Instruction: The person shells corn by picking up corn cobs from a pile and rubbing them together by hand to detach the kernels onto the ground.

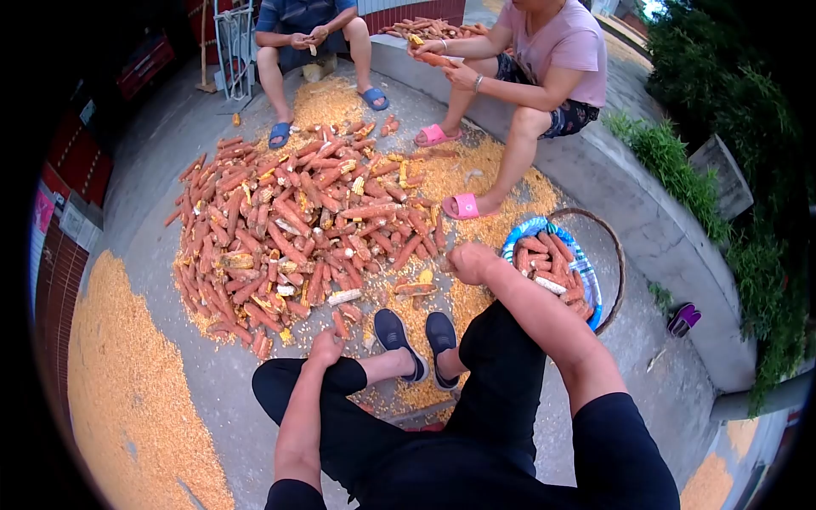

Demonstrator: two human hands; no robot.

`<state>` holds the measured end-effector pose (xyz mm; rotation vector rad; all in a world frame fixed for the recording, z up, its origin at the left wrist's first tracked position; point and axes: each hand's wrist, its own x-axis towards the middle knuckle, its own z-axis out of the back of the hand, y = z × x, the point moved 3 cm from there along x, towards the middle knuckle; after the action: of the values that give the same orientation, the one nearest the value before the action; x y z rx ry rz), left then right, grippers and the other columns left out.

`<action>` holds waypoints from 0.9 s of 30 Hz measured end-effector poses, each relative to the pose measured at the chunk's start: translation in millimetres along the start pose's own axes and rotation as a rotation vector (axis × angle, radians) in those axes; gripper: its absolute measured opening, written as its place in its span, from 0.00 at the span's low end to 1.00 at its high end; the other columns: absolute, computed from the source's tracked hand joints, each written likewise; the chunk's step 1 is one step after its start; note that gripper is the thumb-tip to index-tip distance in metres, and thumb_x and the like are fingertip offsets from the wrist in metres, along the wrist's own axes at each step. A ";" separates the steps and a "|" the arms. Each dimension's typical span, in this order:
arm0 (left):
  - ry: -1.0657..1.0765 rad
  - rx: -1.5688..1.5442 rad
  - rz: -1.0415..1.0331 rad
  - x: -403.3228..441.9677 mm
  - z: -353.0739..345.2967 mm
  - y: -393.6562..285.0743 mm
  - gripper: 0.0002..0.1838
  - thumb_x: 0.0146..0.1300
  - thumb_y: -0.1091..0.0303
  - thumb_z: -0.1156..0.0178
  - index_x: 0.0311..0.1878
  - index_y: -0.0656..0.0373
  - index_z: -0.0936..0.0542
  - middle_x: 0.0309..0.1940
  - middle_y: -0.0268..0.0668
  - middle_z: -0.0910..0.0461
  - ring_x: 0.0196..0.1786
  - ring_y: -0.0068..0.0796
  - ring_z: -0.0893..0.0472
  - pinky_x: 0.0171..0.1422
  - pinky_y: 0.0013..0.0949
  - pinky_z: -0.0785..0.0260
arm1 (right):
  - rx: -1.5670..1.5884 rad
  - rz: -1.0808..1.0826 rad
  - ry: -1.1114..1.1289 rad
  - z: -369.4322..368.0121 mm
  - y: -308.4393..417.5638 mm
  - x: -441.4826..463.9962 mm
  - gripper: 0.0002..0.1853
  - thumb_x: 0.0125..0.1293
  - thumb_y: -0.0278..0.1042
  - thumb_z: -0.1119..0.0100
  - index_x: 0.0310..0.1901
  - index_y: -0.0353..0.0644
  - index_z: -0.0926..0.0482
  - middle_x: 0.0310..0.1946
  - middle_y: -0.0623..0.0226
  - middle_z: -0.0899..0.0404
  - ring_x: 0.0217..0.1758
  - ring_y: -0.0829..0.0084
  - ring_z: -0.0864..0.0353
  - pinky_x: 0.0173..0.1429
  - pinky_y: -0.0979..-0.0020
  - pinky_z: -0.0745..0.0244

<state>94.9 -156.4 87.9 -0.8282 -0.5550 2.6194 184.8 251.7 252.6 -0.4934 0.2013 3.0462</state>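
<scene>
My left hand rests at my left knee with its fingers curled closed; what it holds, if anything, is hidden. Just beyond it lies a short reddish corn cob. Over my right knee my right hand is closed too, back of the hand up, and I cannot make out what is in it. It is close to a blue-and-white lined basket with reddish cobs and one white cob inside. Ahead of my feet spreads a large heap of corn cobs, some with yellow kernels left on.
Loose kernels cover the ground at left. A person in blue slippers sits behind the heap, hands together. Another person in a pink shirt sits on the concrete ledge, holding cobs. A purple shoe lies at right.
</scene>
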 end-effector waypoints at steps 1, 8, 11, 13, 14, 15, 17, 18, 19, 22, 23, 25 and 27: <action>0.001 0.016 -0.007 1.5 -1.7 2.1 0.19 0.60 0.64 0.34 0.53 0.62 0.17 0.51 0.55 0.16 0.57 0.55 0.18 0.65 0.48 0.27 | 0.004 -0.002 0.005 0.5 1.0 0.0 0.11 0.59 0.29 0.44 0.38 0.37 0.13 0.43 0.48 0.13 0.51 0.50 0.13 0.56 0.55 0.18; 0.023 0.030 -0.037 3.4 -3.4 4.3 0.20 0.60 0.62 0.34 0.53 0.62 0.18 0.51 0.56 0.16 0.57 0.56 0.18 0.64 0.49 0.27 | 0.000 0.016 0.025 -12.2 -3.0 9.5 0.11 0.58 0.30 0.41 0.39 0.38 0.13 0.44 0.49 0.13 0.51 0.51 0.13 0.56 0.55 0.18; 0.038 0.013 -0.035 0.7 -2.6 2.3 0.20 0.60 0.62 0.34 0.53 0.62 0.18 0.51 0.56 0.16 0.57 0.56 0.18 0.65 0.49 0.27 | 0.007 0.003 0.028 -12.8 -4.3 8.3 0.11 0.58 0.31 0.41 0.39 0.38 0.13 0.44 0.49 0.13 0.51 0.51 0.13 0.56 0.55 0.18; 0.038 0.006 -0.035 2.5 -3.3 3.9 0.21 0.60 0.62 0.34 0.54 0.63 0.18 0.51 0.55 0.16 0.57 0.55 0.18 0.65 0.48 0.27 | 0.009 0.001 0.029 -6.5 -0.9 5.6 0.11 0.58 0.31 0.41 0.40 0.38 0.13 0.44 0.49 0.13 0.51 0.50 0.13 0.56 0.55 0.18; 0.042 0.006 -0.033 3.7 -3.8 4.5 0.21 0.60 0.62 0.34 0.54 0.63 0.18 0.51 0.55 0.16 0.58 0.55 0.18 0.65 0.48 0.27 | 0.009 0.001 0.030 -3.6 1.0 3.6 0.11 0.58 0.31 0.41 0.40 0.38 0.13 0.44 0.49 0.13 0.51 0.50 0.13 0.56 0.55 0.18; 0.045 0.005 -0.030 3.9 -3.6 4.5 0.21 0.60 0.62 0.34 0.54 0.63 0.18 0.52 0.55 0.16 0.58 0.55 0.18 0.65 0.48 0.27 | 0.008 0.003 0.032 -2.7 2.3 3.5 0.11 0.58 0.30 0.41 0.40 0.38 0.13 0.44 0.49 0.13 0.51 0.50 0.13 0.56 0.55 0.18; 0.039 0.004 -0.026 2.1 -2.4 6.3 0.21 0.60 0.61 0.33 0.54 0.62 0.18 0.52 0.55 0.16 0.58 0.55 0.18 0.65 0.48 0.27 | -0.001 0.017 0.035 -2.7 3.2 5.4 0.11 0.58 0.30 0.41 0.40 0.38 0.13 0.44 0.49 0.13 0.51 0.50 0.13 0.56 0.55 0.18; 0.034 0.005 -0.032 1.7 -2.4 4.9 0.21 0.60 0.61 0.33 0.54 0.62 0.18 0.52 0.55 0.16 0.58 0.54 0.18 0.65 0.48 0.27 | -0.004 0.019 0.037 -4.0 2.1 5.7 0.12 0.58 0.30 0.41 0.40 0.38 0.13 0.44 0.49 0.13 0.51 0.50 0.13 0.56 0.55 0.18; 0.032 0.007 -0.040 1.4 -3.0 2.6 0.22 0.60 0.61 0.33 0.54 0.62 0.18 0.52 0.54 0.16 0.58 0.54 0.18 0.65 0.48 0.27 | -0.005 0.027 0.030 -5.6 1.2 6.8 0.12 0.58 0.30 0.41 0.40 0.38 0.13 0.44 0.49 0.13 0.51 0.50 0.13 0.56 0.55 0.18; 0.058 -0.006 -0.034 1.6 -3.9 2.4 0.22 0.60 0.60 0.32 0.55 0.62 0.18 0.52 0.54 0.16 0.58 0.54 0.18 0.65 0.48 0.28 | 0.003 0.029 0.013 -8.5 -2.4 5.5 0.11 0.58 0.30 0.41 0.40 0.38 0.13 0.43 0.49 0.13 0.51 0.50 0.13 0.56 0.54 0.18; 0.057 0.006 -0.035 1.9 -4.4 2.2 0.22 0.60 0.60 0.32 0.55 0.62 0.18 0.52 0.54 0.16 0.58 0.54 0.18 0.65 0.48 0.28 | 0.011 0.025 0.009 -8.3 -2.9 5.3 0.11 0.58 0.30 0.41 0.40 0.38 0.13 0.43 0.49 0.13 0.50 0.50 0.13 0.56 0.54 0.18; 0.051 0.028 -0.032 2.3 -3.9 3.2 0.21 0.60 0.61 0.33 0.55 0.62 0.18 0.52 0.54 0.16 0.58 0.54 0.18 0.65 0.47 0.28 | 0.016 0.015 0.017 -5.1 -2.3 3.5 0.11 0.57 0.30 0.41 0.39 0.38 0.13 0.43 0.49 0.13 0.50 0.50 0.13 0.56 0.54 0.18; 0.055 0.017 -0.050 2.7 -3.8 2.7 0.21 0.60 0.61 0.33 0.54 0.62 0.17 0.52 0.54 0.16 0.58 0.54 0.18 0.65 0.47 0.28 | 0.006 0.003 0.044 -4.2 -0.7 3.1 0.11 0.57 0.30 0.41 0.39 0.38 0.13 0.43 0.49 0.13 0.50 0.49 0.13 0.55 0.54 0.18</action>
<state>94.6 -156.6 82.6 -0.8671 -0.5314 2.5450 183.2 251.9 247.6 -0.5603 0.2137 3.0385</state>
